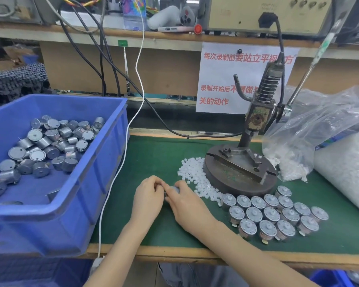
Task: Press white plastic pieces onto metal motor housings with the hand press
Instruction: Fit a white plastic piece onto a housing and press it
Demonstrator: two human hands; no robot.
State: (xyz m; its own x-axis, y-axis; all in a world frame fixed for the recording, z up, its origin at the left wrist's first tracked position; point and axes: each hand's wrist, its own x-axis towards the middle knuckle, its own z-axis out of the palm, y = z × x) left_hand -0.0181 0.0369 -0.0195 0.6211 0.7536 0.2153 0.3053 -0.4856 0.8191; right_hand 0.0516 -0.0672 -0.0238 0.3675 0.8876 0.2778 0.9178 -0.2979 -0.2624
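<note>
- Motor housing, a small grey metal can, sits between the two hands just above the green mat of the table, left of the press base; the fingers hide most of it.
- The left hand curls its fingers round the housing from the left.
- The right hand closes its fingertips on the housing from the right, touching the left hand's fingers; whether it also pinches a white piece cannot be told.
- Loose white plastic pieces lie in a heap on the mat, against the left edge of the round base.
- The hand press stands right of the hands, its lever slanting up to the right.
- A cluster of motors stands upright in rows in front of the press, each topped with a white piece.
- A blue bin at the left holds a jumble of bare motors.
- A clear bag of white pieces slumps open behind the press on the right.
</note>
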